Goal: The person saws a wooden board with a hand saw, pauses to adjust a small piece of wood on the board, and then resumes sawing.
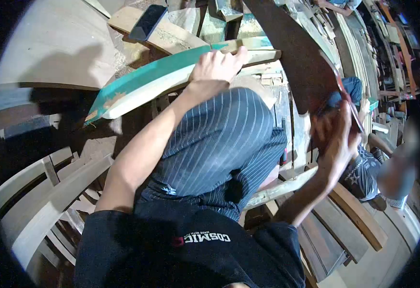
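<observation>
Resting left fingers (224, 58) on green-edged board (147, 77), right fingers (344, 117) around saw (302, 57)

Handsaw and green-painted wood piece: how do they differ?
The handsaw looks dark; the wood piece is green and pale. In view, the handsaw slants down rightward; the wood piece slants up. The right hand grips the handsaw; the left hand holds the wood piece. Both are long.
</observation>
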Demonstrator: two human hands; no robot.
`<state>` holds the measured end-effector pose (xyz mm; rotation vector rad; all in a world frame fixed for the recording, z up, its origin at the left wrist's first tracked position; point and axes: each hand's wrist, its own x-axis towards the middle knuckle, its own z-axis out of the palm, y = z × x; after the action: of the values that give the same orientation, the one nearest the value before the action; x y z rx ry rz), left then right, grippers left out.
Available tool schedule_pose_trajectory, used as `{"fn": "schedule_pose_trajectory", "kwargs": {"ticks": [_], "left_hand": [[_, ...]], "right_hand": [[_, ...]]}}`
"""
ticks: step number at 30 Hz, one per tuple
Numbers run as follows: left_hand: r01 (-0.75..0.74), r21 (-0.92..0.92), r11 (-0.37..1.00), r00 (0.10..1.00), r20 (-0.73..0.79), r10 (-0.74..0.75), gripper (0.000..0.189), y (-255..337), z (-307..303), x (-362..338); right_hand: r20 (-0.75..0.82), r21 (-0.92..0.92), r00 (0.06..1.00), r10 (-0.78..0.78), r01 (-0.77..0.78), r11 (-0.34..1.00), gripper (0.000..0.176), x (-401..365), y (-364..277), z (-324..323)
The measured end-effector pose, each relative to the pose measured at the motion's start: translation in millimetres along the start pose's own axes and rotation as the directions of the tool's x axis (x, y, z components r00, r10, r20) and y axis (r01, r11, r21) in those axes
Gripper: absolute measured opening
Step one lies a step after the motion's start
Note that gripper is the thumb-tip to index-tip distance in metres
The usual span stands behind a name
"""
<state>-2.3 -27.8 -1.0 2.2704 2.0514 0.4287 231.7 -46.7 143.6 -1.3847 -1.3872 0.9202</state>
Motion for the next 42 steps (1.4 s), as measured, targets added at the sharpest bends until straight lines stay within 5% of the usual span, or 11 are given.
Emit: {"fn": "schedule_pose_trajectory", "kwargs": {"ticks": [8, 12, 15, 21, 24, 27, 30, 33, 36, 39, 42], "left_hand": [[0.021, 0.058, 0.998, 1.000, -0.019, -0.020, 0.036, 5, 0, 4], [-0.005, 0.034, 0.999, 0.999, -0.048, 0.007, 0.027, 3, 0, 4], [-0.017, 0.046, 0.999, 1.000, 0.026, 0.016, 0.041, 2, 0, 7], [0.056, 0.026, 0.998, 0.994, 0.091, -0.058, 0.055, 6, -10, 6], [0.120, -0.004, 0.993, 0.986, 0.120, -0.118, 0.062, 6, -16, 7], [0.090, -0.005, 0.996, 0.986, -0.139, -0.090, 0.056, -4, 3, 4], [0.108, -0.006, 0.994, 0.994, -0.014, -0.108, 0.051, 0, -6, 7], [0.110, -0.001, 0.994, 0.989, 0.099, -0.109, 0.046, 5, -11, 10], [0.078, 0.029, 0.997, 0.991, 0.107, -0.081, 0.044, 7, -9, 8], [0.028, 0.021, 0.999, 0.999, 0.031, -0.029, 0.041, 6, -8, 3], [0.059, 0.054, 0.997, 0.993, 0.097, -0.064, 0.044, 5, -2, 7]], "right_hand": [[-0.587, -0.125, 0.810, -0.007, -0.082, 0.989, 0.036, -109, -64, -164], [-0.337, -0.122, 0.938, -0.077, 0.038, 0.992, 0.039, -129, -65, -200], [-0.444, -0.196, 0.890, 0.107, -0.213, 0.957, 0.047, -107, -48, -197], [-0.072, 0.009, 0.996, -0.049, 0.050, 0.999, 0.029, 1, 1, 27], [0.086, 0.147, 0.996, -0.035, 0.022, 0.989, 0.023, 3, -1, 12], [-0.387, -0.099, 0.912, 0.133, -0.185, 0.978, 0.046, -40, -33, -46], [-0.603, -0.208, 0.786, 0.135, -0.318, 0.925, 0.051, -95, -54, -142], [-0.159, 0.039, 0.984, 0.082, -0.077, 0.996, 0.046, -137, -63, -222], [-0.214, -0.429, 0.957, -0.197, 0.089, 0.899, 0.048, -143, -53, -232], [-0.019, -0.889, 0.873, -0.487, 0.209, 0.408, 0.047, -107, -13, -223], [-0.198, -0.344, 0.979, -0.040, -0.031, 0.939, 0.041, -16, -6, -52]]}}
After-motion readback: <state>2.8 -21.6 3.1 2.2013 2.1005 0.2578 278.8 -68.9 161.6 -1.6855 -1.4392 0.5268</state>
